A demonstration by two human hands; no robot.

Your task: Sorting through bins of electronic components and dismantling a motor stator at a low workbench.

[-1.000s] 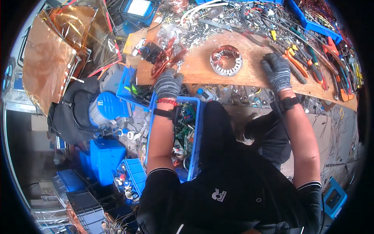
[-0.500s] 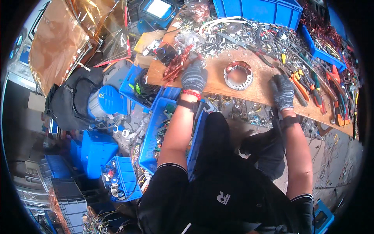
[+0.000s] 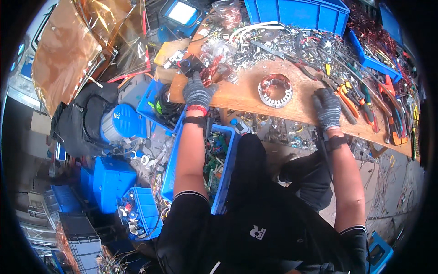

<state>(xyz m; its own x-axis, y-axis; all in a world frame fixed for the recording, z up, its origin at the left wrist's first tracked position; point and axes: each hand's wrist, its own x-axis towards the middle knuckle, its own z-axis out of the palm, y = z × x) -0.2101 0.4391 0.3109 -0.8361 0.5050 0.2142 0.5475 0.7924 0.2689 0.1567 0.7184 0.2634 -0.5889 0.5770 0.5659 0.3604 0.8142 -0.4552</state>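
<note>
My left hand [image 3: 199, 93], in a grey knit glove, reaches over the left end of the wooden board [image 3: 237, 97]. Its fingers stretch toward a small black block-shaped part [image 3: 190, 66] and seem to touch it. Just right of these fingers lies a bundle of reddish copper wire [image 3: 211, 72], apart from the palm. A ring-shaped motor stator [image 3: 276, 102] with copper windings rests on the board between my hands, touched by neither. My gloved right hand [image 3: 327, 108] lies on the board's near edge, beside orange-handled pliers [image 3: 347, 105], with nothing visible in it.
Small metal scrap [image 3: 273, 43] covers the far side of the board. A large blue crate [image 3: 296, 16] stands behind it. Several hand tools [image 3: 388, 105] crowd the right end. Below my left forearm sits a blue basket [image 3: 223, 182] of circuit boards.
My left hand has moved left, away from the copper wire bundle, to the black part; the bundle now lies on the board. My right hand and the stator stay put. The view has shifted slightly.
</note>
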